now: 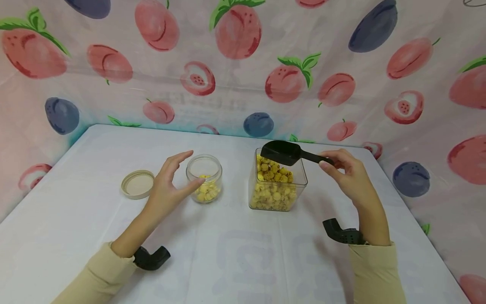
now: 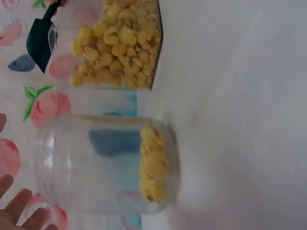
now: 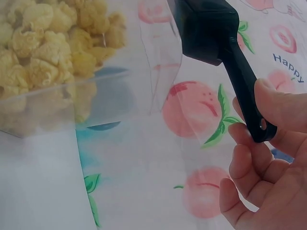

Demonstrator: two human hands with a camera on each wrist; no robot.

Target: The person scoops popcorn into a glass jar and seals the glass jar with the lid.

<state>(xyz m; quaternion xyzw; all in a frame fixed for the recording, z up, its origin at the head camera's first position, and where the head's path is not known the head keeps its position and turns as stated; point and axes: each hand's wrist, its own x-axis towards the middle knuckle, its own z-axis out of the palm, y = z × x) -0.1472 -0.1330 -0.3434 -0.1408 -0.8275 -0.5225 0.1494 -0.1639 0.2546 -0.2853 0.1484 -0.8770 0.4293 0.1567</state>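
My right hand pinches the handle end of a black scoop between thumb and fingers. The scoop hangs over the rim of a clear square container, which is well filled with yellow popcorn. In the right wrist view the scoop's handle slants down into the fingertips. My left hand, thumb and fingers spread apart, is beside a round clear jar. A low layer of popcorn lies on the jar's bottom. The left fingertips show near the jar's mouth.
A cream-coloured round lid lies on the white table, left of the jar. A fruit-printed cloth rises behind the table and along its sides. Black wrist mounts sit at both sleeve cuffs.
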